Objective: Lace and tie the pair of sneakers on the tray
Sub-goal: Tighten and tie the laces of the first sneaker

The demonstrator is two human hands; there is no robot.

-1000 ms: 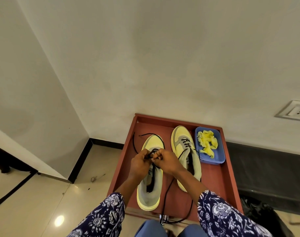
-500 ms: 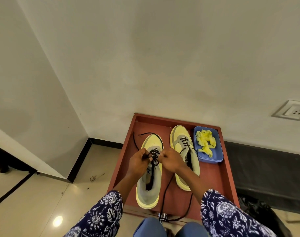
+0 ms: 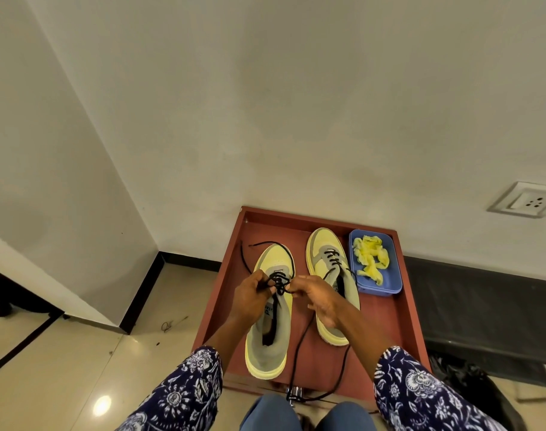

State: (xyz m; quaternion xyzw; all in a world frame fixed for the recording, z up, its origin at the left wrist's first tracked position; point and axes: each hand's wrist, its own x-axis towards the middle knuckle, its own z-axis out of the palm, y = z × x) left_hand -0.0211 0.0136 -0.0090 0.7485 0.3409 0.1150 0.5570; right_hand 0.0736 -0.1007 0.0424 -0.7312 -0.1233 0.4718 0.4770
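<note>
A reddish-brown wooden tray point(image 3: 399, 309) occupied the lower centre of the frame, its far rim against the pale wall point(image 3: 296, 104) and its near edge just above the person's knees. It held two yellow-and-grey sneakers and a blue plastic tub point(image 3: 390, 284). The tub sat in the tray's upper right corner, just beside the right-hand sneaker, and contained crumpled yellow material point(image 3: 369, 256) whose nature could not be told.

The left-hand sneaker point(image 3: 270, 346) lay near the tray's left side, long axis running up and down the frame, toe toward the wall and heel toward the viewer; its upper eyelets were open and the tongue was exposed. The right-hand sneaker point(image 3: 321, 253) lay parallel and near to it, set higher in the frame, toe likewise toward the wall, with black lacing crossed over its front.

A black shoelace point(image 3: 299, 343) was bunched over the front eyelets of the left-hand sneaker. One end curved up and around the toe toward the tray's upper left; the other trailed down the tray between the two shoes and looped past the near edge.

The left hand point(image 3: 250, 298) had its fingers curled, pinching the lace at the bunch. The right hand point(image 3: 320, 295) pinched the same lace between thumb and forefinger, its other fingers loosely bent above the right-hand sneaker's heel. Both wrists emerged from navy floral sleeves point(image 3: 427, 396).

A wall socket point(image 3: 525, 203) was at the right edge, and glossy floor tiles point(image 3: 79, 368) filled the lower left.
</note>
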